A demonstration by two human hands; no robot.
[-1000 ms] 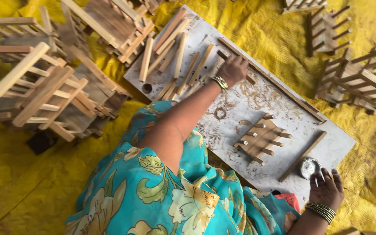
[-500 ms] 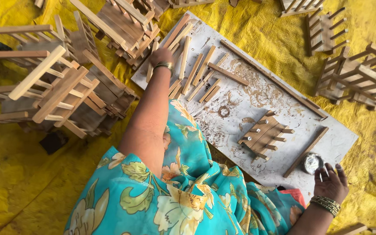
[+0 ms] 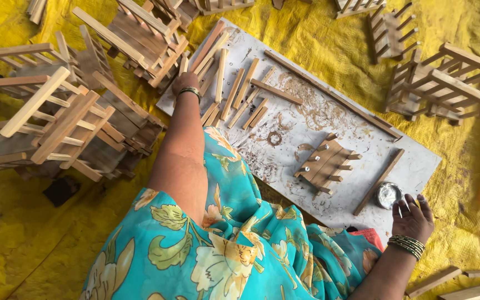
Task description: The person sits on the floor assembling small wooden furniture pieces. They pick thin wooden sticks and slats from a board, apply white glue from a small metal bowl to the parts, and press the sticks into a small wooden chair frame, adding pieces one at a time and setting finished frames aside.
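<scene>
The left hand (image 3: 184, 83) has moved across the board (image 3: 418, 161) to its left edge and lies curled on the loose slats (image 3: 240, 94), grip hidden, so work is at the pile, while the right hand (image 3: 412, 218) stays open, fingers spread, beside the tin (image 3: 388, 194) at the board's right corner.

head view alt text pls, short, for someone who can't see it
A person's left hand reaches loose wooden slats on a white board, the right hand resting beside a small round tin; a part-built slat rack lies between.

No packages, labels, signs or screens appear anywhere.
</scene>
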